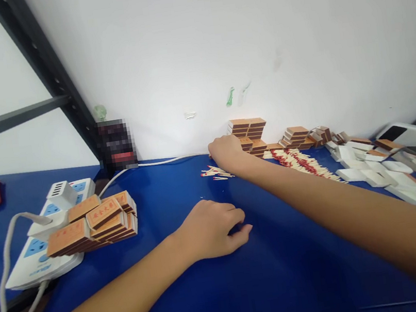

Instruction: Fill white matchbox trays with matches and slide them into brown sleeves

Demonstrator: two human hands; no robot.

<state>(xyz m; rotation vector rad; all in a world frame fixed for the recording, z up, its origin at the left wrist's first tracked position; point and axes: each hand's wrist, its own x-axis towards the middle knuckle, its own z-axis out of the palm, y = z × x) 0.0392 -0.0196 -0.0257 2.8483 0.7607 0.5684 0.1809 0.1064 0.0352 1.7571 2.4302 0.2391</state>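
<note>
My left hand [213, 227] rests knuckles-up on the blue table [287, 269], fingers curled together; whether anything is under them I cannot see. My right hand [226, 152] is stretched far forward, closed over a small bunch of red-tipped matches [216, 173] lying by the wall. Just beyond it stands a stack of brown matchboxes [248, 129]. A long heap of loose matches [303, 162] runs to the right of my forearm.
A pile of brown matchboxes [93, 222] lies on a white power strip [38, 249] at the left. White inner trays [378, 172] are scattered at the right, near more brown boxes [297, 136]. A dark shelf frame [41, 61] rises at back left.
</note>
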